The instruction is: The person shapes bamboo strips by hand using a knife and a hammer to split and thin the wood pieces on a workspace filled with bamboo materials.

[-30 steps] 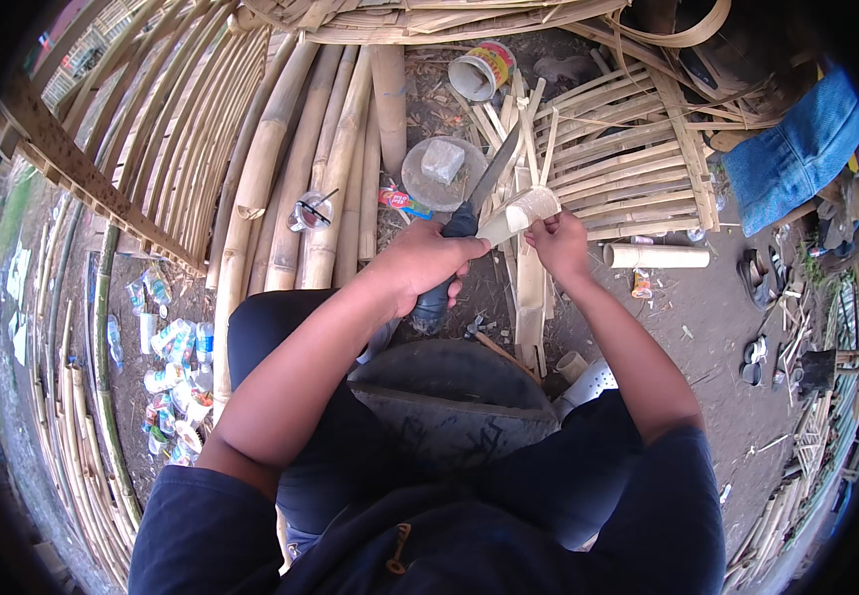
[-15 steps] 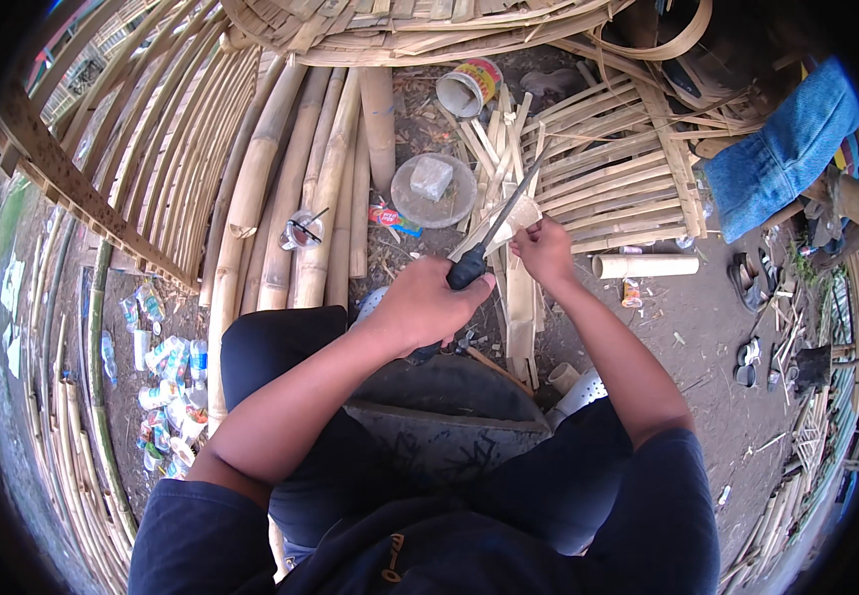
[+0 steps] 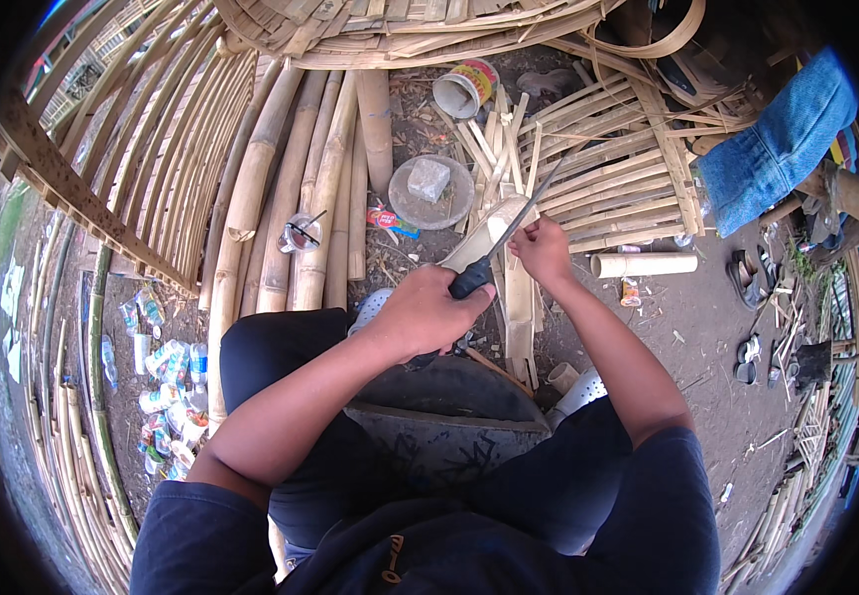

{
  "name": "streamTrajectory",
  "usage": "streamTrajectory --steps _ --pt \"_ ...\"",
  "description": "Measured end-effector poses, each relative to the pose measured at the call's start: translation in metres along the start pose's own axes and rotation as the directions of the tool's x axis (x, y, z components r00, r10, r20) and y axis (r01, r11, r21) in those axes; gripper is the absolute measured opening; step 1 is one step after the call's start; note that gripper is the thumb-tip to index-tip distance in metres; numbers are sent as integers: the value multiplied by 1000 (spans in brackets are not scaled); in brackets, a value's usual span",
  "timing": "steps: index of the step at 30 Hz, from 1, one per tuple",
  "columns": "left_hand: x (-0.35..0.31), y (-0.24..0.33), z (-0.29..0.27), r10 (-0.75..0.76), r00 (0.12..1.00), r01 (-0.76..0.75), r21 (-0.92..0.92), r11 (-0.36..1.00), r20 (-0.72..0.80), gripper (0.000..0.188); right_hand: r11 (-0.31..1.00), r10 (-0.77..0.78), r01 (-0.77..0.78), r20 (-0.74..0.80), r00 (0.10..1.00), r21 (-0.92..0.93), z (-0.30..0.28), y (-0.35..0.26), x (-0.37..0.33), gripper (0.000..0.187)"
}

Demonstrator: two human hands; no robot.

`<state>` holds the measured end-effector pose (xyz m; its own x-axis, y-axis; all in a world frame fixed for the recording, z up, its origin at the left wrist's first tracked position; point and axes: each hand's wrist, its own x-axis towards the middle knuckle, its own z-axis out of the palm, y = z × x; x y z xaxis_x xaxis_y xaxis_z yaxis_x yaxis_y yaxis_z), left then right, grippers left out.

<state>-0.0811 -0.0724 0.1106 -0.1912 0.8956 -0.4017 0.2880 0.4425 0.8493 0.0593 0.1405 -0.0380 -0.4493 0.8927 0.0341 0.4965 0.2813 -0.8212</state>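
My left hand [image 3: 434, 309] is wrapped round the black handle of a long knife [image 3: 519, 218]. The dark, narrow blade slants up and to the right, its tip over the bamboo slats. My right hand [image 3: 544, 248] is closed in a pinch just right of the blade. A pale bamboo strip [image 3: 497, 224] lies against the blade at these fingertips, and the hand seems to grip its edge; the exact hold is partly hidden. Below the knife, between my knees, stands a dark curved block [image 3: 449, 407] with a flat front.
Thick bamboo poles [image 3: 276, 198] lie ahead on the left, with a plastic cup [image 3: 301, 233] on them. A round dish [image 3: 410, 210] holds a grey stone [image 3: 429, 180]. Beyond the right hand rests a slatted bamboo panel [image 3: 608, 183]. Plastic litter [image 3: 177, 382] covers ground at left.
The pale bamboo strip has turned and shifted left beside the blade. The knife has tilted slightly more upright, its tip further right. Both hands stay nearly in place.
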Motion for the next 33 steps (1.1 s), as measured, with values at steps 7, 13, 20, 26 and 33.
streamTrajectory --steps 7,13,20,26,33 --pt "-5 8 -4 -39 999 39 39 998 8 46 998 29 -28 -13 999 57 0 -5 -2 15" --pt "-6 10 -6 -30 999 29 60 998 10 45 996 -37 40 -33 999 85 2 0 0 13" --pt "-3 3 -7 -26 1000 25 52 998 16 43 995 -40 40 -5 999 91 3 6 5 15" --pt "7 -2 -13 -29 999 29 9 1000 18 41 840 -48 207 311 949 -501 -6 9 -5 28" --pt "15 2 -15 25 999 -22 -80 997 37 39 592 355 441 710 608 -674 43 126 -55 24"
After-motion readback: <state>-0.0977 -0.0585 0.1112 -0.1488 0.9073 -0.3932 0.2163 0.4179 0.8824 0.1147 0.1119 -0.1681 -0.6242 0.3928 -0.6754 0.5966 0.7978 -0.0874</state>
